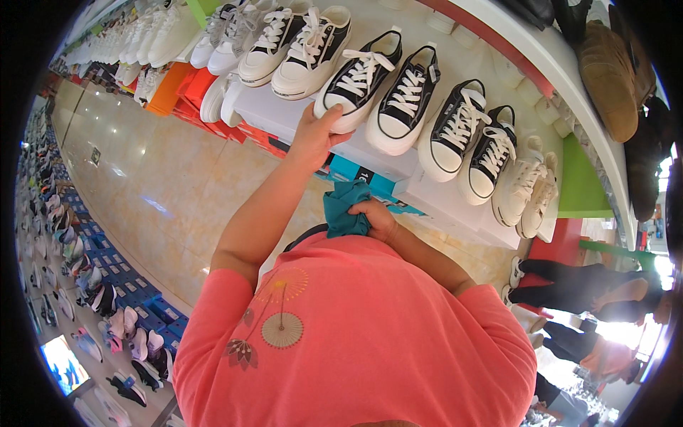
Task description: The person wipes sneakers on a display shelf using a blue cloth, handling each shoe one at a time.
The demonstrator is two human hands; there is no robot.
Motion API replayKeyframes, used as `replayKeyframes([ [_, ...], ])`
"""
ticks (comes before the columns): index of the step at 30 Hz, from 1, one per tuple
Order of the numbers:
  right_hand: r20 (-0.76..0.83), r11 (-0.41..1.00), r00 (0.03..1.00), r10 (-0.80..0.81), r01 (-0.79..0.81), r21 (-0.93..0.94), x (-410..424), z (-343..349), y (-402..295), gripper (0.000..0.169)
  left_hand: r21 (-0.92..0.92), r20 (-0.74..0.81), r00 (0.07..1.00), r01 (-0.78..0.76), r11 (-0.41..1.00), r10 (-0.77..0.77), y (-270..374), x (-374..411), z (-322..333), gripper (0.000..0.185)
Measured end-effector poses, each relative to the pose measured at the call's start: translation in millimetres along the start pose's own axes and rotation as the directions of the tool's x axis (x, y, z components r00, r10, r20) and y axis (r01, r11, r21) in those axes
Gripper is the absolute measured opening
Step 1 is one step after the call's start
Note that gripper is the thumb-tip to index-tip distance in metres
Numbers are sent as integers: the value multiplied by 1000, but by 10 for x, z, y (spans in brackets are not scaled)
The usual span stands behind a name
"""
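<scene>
My left hand grips the toe of a black-and-white canvas sneaker, thumb on top of the white toe cap and fingers curled beneath it. The sneaker's heel points to the back of the shelf. Bunched in my right hand is a teal cloth, held close in front of my body and apart from the shoes. Right beside the gripped shoe stands a similar black sneaker with white laces. Another black pair follows further right.
White shoe boxes and a turquoise box sit under the shoe row. Above runs a curved white shelf edge with brown shoes. Shoe displays on blue boxes line the far left. People are at the right.
</scene>
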State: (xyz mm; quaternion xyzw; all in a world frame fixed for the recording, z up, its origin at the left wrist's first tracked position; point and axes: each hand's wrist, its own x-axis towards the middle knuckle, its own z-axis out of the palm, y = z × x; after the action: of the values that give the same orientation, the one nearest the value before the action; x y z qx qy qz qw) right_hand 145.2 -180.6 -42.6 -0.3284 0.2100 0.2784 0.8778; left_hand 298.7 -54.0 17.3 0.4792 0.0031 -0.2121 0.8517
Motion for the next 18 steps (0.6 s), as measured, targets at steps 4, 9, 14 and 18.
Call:
replayKeyframes([
  [4, -8, 1000, 1000, 16, -16, 0, 68, 163, 142, 52, 24, 11, 1000, 19, 1000, -19, 65, -41, 52, 50],
  [9, 1, 996, 998, 59, -59, 60, 154, 361, 414, 50, 0, 36, 999, 21, 1000, -21, 29, 26, -8, 54],
  [14, -30, 996, 998, 58, -56, 71, 273, 451, 764, 49, -40, 40, 999, 6, 999, -4, -74, 95, -19, 64],
  [18, -106, 997, 993, 58, -54, 48, 273, 477, 873, 47, -78, 85, 996, -1, 997, 8, -154, 164, -45, 70],
])
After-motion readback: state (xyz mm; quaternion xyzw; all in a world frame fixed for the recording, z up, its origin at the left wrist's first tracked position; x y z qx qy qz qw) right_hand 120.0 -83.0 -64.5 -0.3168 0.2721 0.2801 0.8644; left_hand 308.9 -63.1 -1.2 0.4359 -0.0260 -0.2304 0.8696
